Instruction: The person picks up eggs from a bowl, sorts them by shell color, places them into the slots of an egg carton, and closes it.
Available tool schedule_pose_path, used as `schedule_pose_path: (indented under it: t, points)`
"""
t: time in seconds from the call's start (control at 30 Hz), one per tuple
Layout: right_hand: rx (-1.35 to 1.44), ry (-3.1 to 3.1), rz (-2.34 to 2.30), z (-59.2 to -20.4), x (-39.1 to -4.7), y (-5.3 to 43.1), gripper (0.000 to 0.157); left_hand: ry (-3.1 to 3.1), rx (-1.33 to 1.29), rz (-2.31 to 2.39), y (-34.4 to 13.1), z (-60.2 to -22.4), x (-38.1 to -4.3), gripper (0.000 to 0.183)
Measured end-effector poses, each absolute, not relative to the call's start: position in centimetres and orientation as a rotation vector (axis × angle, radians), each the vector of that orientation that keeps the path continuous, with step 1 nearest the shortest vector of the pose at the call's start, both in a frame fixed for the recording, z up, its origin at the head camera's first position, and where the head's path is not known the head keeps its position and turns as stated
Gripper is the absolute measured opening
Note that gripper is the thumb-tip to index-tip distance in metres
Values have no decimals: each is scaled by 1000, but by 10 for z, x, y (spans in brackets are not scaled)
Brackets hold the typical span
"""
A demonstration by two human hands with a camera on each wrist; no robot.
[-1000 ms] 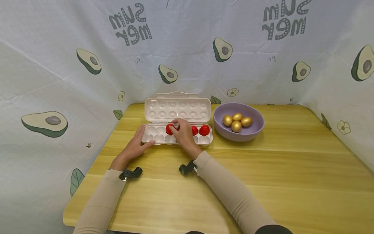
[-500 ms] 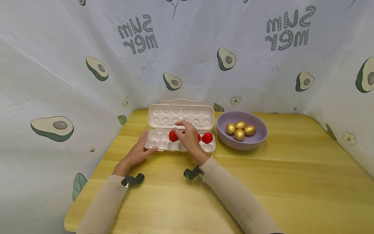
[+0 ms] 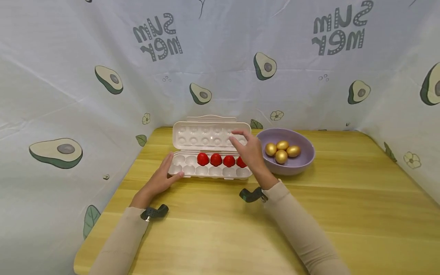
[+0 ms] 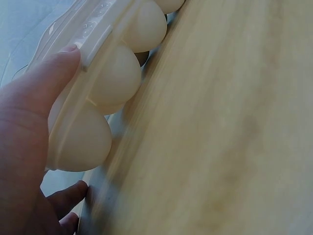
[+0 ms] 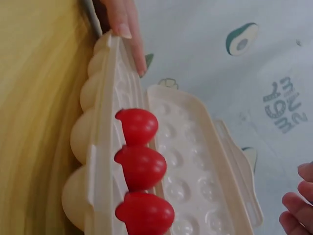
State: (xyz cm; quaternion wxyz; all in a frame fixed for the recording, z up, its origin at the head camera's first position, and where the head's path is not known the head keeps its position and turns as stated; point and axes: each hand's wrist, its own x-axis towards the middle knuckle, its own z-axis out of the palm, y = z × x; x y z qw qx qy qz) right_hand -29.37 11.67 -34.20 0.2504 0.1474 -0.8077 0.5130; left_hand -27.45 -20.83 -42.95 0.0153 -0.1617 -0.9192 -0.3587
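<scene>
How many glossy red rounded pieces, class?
4, in the back row of the pale plastic egg carton: leftmost piece, second piece, third piece, rightmost piece, partly behind the right hand.

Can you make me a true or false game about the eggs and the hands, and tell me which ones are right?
1. Four golden eggs are in the purple bowl. True.
2. The left hand is touching the egg tray. True.
3. The lid is closed over the tray. False: it stands open behind the tray.
4. The red pieces sit in the row nearest the lid. True.
5. The right hand is holding a red piece. False: it holds nothing, with its thumb and fingertips apart.
6. The bowl is at the tray's left end. False: it is at the right end.
</scene>
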Motion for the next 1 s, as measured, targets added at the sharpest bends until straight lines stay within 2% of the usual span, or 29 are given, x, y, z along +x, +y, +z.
schedule_pose_path:
  t: [0.57, 1.0]
  points:
    - [82, -2220, 1499, -339, -311, 211, 33, -2855, -519, -1119, -209, -428, -276, 95]
    - [-96, -2389, 1487, -334, -309, 253, 49, -2879, -508, -1112, -209, -425, -274, 95]
